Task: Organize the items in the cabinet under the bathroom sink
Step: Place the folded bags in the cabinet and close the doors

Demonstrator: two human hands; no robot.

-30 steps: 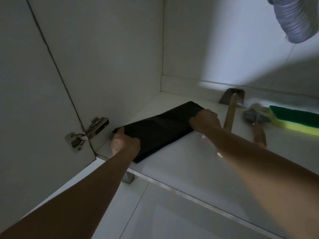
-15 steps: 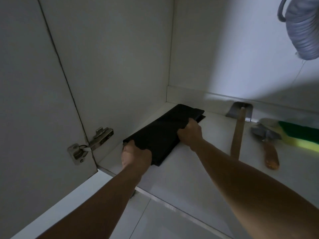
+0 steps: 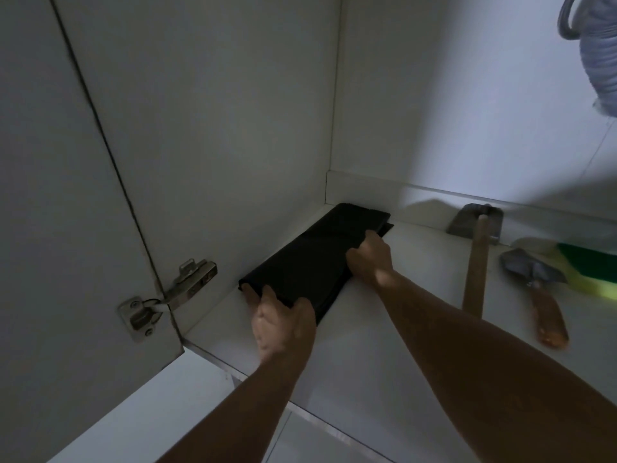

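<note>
While I press the flat, folded black plastic bundle (image 3: pixel 317 262) along the left wall of the white cabinet floor (image 3: pixel 384 345), my left hand (image 3: pixel 283 324) curls its grip over the near end and my right hand (image 3: pixel 369 259) clamps the far right edge. Placing is nearly done — next, I judge, comes letting go and squaring it to the back corner. Since a second ago the bundle has slid deeper, well apart from the wooden-handled hammer (image 3: pixel 474 262).

Home under-sink cabinet (image 3: pixel 233 128), drain hose (image 3: pixel 597 51)
</note>
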